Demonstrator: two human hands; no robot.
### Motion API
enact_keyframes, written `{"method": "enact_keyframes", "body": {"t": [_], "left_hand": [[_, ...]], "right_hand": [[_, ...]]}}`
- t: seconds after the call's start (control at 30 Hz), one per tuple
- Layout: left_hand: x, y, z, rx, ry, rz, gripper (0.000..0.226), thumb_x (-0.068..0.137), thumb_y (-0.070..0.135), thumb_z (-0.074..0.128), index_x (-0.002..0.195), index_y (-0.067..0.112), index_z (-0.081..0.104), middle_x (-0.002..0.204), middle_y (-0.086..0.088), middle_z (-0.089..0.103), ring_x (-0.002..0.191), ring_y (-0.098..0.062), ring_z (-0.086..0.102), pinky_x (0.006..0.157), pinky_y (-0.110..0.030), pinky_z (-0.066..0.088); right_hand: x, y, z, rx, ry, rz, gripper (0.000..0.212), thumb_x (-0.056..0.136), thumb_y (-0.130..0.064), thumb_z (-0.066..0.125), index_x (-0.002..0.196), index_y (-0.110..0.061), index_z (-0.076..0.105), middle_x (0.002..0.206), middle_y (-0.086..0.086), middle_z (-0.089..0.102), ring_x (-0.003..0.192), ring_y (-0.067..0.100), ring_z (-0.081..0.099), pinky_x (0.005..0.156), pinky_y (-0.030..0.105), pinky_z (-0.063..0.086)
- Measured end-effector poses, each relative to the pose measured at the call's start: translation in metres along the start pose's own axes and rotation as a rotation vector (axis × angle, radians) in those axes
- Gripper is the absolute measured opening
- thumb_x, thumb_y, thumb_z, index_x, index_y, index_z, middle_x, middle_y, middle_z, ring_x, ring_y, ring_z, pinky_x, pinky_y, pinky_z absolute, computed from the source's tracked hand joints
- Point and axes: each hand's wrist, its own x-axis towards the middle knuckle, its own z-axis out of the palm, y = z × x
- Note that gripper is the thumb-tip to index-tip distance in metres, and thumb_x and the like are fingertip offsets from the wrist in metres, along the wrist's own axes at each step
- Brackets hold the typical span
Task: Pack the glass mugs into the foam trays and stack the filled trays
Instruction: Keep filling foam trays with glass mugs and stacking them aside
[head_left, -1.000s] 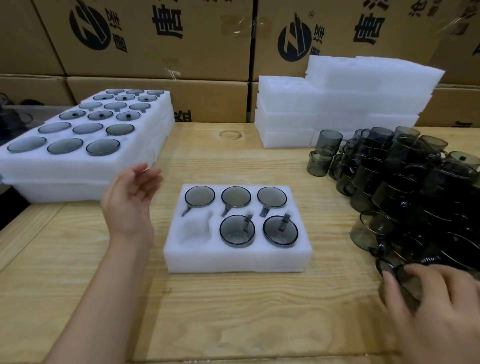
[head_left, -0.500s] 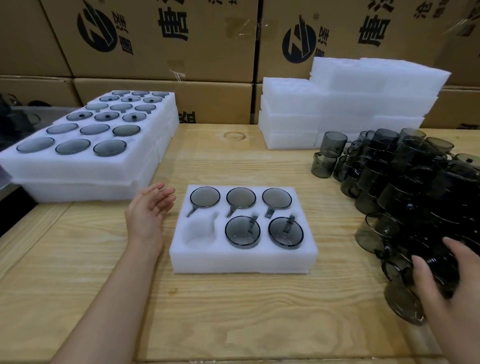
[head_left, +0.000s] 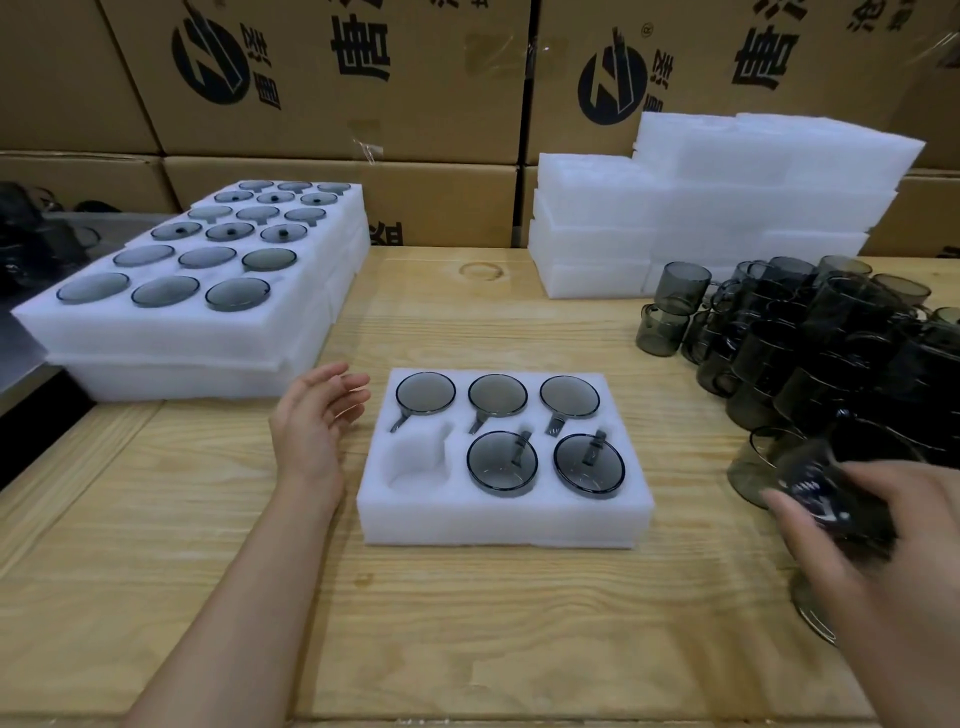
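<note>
One pocket (head_left: 415, 460) left in centre foam tray (head_left: 498, 525).
Right hand (head_left: 883, 551) grips mug (head_left: 818, 483), lower right; left hand (head_left: 311, 421) open beside tray. Should align handle with slot, lower straight.

Dark mug (head_left: 815, 483) in right hand (head_left: 893, 551) — left hand (head_left: 311, 421) relaxed.

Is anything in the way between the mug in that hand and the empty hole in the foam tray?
Nothing visible blocks it. The mug in the right hand must pass over two packed mugs sunk in the foam tray to reach the empty hole. The left hand is beside the tray, not over it.
</note>
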Motion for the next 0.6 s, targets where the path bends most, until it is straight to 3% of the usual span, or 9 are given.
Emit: {"method": "enact_keyframes", "body": {"t": [0.1, 0.17, 0.33, 0.4, 0.47, 0.53, 0.6], "left_hand": [[-0.004, 0.004, 0.0, 0.06, -0.075, 0.108, 0.018, 0.09, 0.0, 0.049, 0.09, 0.012, 0.063, 0.072, 0.002, 0.072, 0.068, -0.013, 0.064, 0.073, -0.026, 0.048], [-0.008, 0.01, 0.001, 0.112, -0.158, 0.216, 0.015, 0.084, 0.007, 0.053, 0.093, 0.011, 0.063, 0.077, 0.0, 0.072, 0.075, -0.015, 0.065, 0.077, -0.027, 0.051], [-0.019, 0.028, 0.001, 0.285, -0.426, 0.366, 0.033, 0.079, 0.02, 0.061, 0.109, 0.008, 0.06, 0.088, 0.002, 0.073, 0.088, -0.014, 0.066, 0.082, -0.027, 0.051], [-0.024, 0.031, 0.002, 0.478, -0.559, 0.439, 0.051, 0.073, 0.032, 0.065, 0.12, 0.017, 0.056, 0.101, 0.002, 0.071, 0.098, -0.013, 0.064, 0.09, -0.032, 0.049], [-0.031, 0.031, 0.008, 0.723, -0.662, 0.622, 0.06, 0.071, 0.036, 0.063, 0.128, 0.022, 0.051, 0.111, 0.004, 0.067, 0.106, -0.009, 0.063, 0.093, -0.035, 0.049], [-0.034, 0.028, 0.015, 0.826, -0.69, 0.741, 0.065, 0.07, 0.035, 0.062, 0.131, 0.018, 0.05, 0.113, 0.006, 0.066, 0.107, -0.009, 0.063, 0.09, -0.038, 0.05], [-0.034, 0.027, 0.018, 0.819, -0.643, 0.736, 0.06, 0.067, 0.038, 0.064, 0.125, 0.025, 0.053, 0.107, 0.017, 0.065, 0.102, -0.003, 0.063, 0.088, -0.03, 0.05]], "right_hand": [[0.013, -0.054, 0.023, -0.08, 0.204, -0.231, 0.044, 0.084, -0.041, 0.06, 0.094, 0.002, 0.062, 0.091, 0.016, 0.06, 0.087, 0.028, 0.049, 0.086, 0.028, 0.036], [0.023, -0.088, 0.044, 0.049, 0.175, -0.322, 0.039, 0.081, -0.037, 0.062, 0.09, 0.001, 0.063, 0.088, 0.013, 0.06, 0.083, 0.025, 0.049, 0.08, 0.029, 0.037], [0.044, -0.144, 0.096, 0.245, 0.005, -0.36, 0.032, 0.074, -0.031, 0.073, 0.084, -0.002, 0.064, 0.081, 0.008, 0.061, 0.075, 0.029, 0.053, 0.07, 0.035, 0.042], [0.048, -0.154, 0.111, 0.292, -0.042, -0.362, 0.035, 0.074, -0.031, 0.074, 0.084, 0.0, 0.064, 0.081, 0.011, 0.061, 0.076, 0.031, 0.054, 0.069, 0.04, 0.045], [0.049, -0.158, 0.122, 0.332, -0.05, -0.343, 0.035, 0.073, -0.032, 0.075, 0.084, 0.0, 0.064, 0.082, 0.011, 0.061, 0.077, 0.031, 0.055, 0.069, 0.043, 0.046], [0.047, -0.16, 0.128, 0.378, -0.047, -0.296, 0.036, 0.071, -0.034, 0.075, 0.085, -0.002, 0.064, 0.084, 0.009, 0.062, 0.079, 0.03, 0.055, 0.071, 0.044, 0.045], [0.041, -0.161, 0.134, 0.447, -0.079, -0.238, 0.037, 0.07, -0.033, 0.076, 0.088, -0.003, 0.064, 0.087, 0.007, 0.062, 0.082, 0.027, 0.055, 0.073, 0.044, 0.045]]}}
